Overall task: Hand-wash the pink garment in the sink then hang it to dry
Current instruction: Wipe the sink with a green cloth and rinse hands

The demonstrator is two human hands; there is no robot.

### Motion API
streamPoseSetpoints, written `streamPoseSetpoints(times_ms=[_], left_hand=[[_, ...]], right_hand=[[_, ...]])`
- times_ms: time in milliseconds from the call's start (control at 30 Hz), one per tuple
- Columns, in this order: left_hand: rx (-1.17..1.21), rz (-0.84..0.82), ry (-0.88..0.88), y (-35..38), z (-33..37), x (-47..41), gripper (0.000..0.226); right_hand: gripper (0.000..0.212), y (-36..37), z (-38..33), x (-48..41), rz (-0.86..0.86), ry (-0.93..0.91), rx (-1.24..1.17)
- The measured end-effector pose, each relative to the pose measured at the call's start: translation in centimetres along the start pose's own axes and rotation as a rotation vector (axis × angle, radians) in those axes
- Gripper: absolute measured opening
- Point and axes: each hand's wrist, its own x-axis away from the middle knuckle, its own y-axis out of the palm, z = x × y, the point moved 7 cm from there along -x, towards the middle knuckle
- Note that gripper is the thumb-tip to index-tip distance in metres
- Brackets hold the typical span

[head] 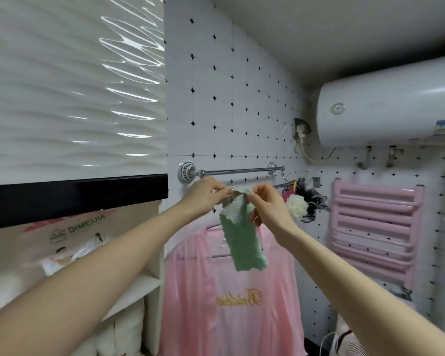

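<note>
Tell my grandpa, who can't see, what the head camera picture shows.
A left hand and right hand pinch the top of a small green cloth below a chrome towel rail. Behind it the pink garment hangs, already up to dry.

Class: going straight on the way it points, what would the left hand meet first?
The left hand would probably meet the towel rail behind the green cloth it pinches; depth unclear.

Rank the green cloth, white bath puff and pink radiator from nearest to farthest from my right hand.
1. Green cloth, pinched in the right hand.
2. White bath puff, just to its right.
3. Pink radiator, far right wall.
</note>
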Motion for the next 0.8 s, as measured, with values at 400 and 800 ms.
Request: streamPoseSetpoints(times_ms=[400, 800], left_hand=[[0.037, 0.190, -0.076, -1.6, -1.1, -4.8, 0.029], [0.356, 0.470, -0.291, -5.9, -2.8, -10.8, 0.029]], right_hand=[[0.043, 0.0, 0.2, -5.6, -0.006, -0.088, 0.258], [0.017, -2.8, -2.9, -14.8, 0.102, 0.012, 0.234]])
